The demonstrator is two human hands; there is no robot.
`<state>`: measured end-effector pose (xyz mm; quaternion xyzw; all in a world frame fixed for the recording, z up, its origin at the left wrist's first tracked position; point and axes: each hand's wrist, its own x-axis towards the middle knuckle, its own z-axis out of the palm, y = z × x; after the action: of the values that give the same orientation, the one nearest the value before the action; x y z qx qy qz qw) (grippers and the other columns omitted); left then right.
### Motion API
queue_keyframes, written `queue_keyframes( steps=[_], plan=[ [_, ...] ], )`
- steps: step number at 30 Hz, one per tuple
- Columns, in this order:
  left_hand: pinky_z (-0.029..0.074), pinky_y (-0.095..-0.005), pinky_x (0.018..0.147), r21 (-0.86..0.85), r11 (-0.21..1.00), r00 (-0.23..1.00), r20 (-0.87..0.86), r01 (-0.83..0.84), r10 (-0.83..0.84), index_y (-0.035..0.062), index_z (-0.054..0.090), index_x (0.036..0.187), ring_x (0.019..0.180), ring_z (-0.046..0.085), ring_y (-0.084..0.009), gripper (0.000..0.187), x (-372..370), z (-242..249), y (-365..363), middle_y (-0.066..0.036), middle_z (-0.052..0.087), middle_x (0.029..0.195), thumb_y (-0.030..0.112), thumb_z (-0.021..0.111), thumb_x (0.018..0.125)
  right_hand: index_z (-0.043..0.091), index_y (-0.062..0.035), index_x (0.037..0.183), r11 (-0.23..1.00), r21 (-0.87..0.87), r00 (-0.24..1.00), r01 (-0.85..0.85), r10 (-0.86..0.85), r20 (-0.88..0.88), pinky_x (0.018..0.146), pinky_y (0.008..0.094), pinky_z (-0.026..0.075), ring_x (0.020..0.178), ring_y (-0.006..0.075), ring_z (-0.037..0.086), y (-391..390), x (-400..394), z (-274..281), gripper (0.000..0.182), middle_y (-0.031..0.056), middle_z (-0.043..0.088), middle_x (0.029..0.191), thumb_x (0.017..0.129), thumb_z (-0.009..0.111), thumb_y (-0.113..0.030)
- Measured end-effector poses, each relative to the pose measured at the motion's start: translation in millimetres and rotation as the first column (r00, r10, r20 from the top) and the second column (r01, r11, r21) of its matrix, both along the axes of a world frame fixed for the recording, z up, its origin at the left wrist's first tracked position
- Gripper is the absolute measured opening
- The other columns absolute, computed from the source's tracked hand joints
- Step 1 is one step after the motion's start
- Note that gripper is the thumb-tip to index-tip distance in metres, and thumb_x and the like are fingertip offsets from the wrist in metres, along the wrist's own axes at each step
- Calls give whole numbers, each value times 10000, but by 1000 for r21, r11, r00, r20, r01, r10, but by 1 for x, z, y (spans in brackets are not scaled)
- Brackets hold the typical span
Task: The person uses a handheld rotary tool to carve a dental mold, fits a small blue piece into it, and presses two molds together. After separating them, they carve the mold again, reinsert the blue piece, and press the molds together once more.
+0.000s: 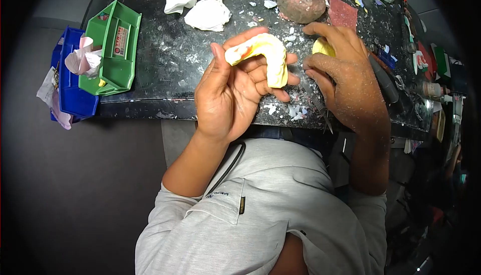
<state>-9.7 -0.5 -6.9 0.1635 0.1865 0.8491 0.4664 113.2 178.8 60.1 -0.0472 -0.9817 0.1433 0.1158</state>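
At the centre of the frame the left hand (228, 94) cups a pale yellow plaster cast (265, 54) in curled fingers, tilted towards the right hand (340, 74), which closes on a small yellow piece (323, 48), likely steadying both above the dusty dark workbench (165, 59).

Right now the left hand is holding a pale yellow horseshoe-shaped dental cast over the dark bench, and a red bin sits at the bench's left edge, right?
Not quite. The bin at the left edge is green, not red, with a blue bin beside it. The rest holds: the head view shows the left hand holding the pale yellow horseshoe-shaped dental cast over the dark bench.
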Motion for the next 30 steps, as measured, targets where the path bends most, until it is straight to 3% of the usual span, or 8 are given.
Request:
queue_keyframes(
  steps=[4,7,9,10,12,13,30],
  plan=[
    [633,-412,768,-46,999,998,-60,0,-2,-33,302,1552,1035,714,-413,710,0,1,0,-409,581,1289,514,171,1120,728,-8,933,1000,9,1000,6,-6,0,1044,428,441,1236,304,563,0,-1,2,116,108,612,1358,820,743,-34],
    [635,-404,756,-54,998,997,-72,20,-24,-35,327,1540,1019,722,-402,713,0,2,0,-400,602,1260,518,168,1120,715,-4,937,994,-107,997,8,-16,-76,985,397,477,1169,295,604,3,-4,10,109,125,648,1281,829,728,-10],
    [636,-406,757,-71,997,994,-109,20,-27,-38,338,1534,1017,722,-404,714,0,1,1,-401,603,1256,519,172,1119,706,-3,918,990,-137,958,13,-52,-281,857,387,523,980,260,672,3,-8,17,53,115,697,1052,866,707,1],
    [637,-408,758,-87,996,989,-146,23,-36,-41,349,1529,1015,722,-407,716,0,0,1,-403,604,1252,521,176,1119,706,-3,918,990,-137,958,14,-53,-282,857,387,523,980,260,672,2,-9,22,53,115,697,1052,866,707,1],
    [638,-410,759,-104,994,986,-160,20,-37,-43,358,1524,1010,724,-410,717,1,2,2,-403,607,1246,521,180,1119,696,31,959,899,-426,975,105,-178,-135,835,291,521,885,155,669,-1,-10,32,40,95,711,945,927,672,26],
    [639,-413,760,-123,992,984,-175,12,-34,-45,368,1519,1004,725,-413,718,2,4,2,-404,609,1239,521,183,1119,690,48,959,916,-397,969,61,-150,-196,801,259,519,839,107,653,-1,-12,32,39,63,706,891,951,661,24],
    [630,-362,704,-148,987,980,-174,66,-92,-69,406,1482,935,744,-375,731,3,7,1,-383,640,1180,520,170,1120,668,24,992,829,-556,986,60,-137,-98,814,250,541,869,100,673,-8,-17,49,45,56,682,947,949,681,23]
  ],
)
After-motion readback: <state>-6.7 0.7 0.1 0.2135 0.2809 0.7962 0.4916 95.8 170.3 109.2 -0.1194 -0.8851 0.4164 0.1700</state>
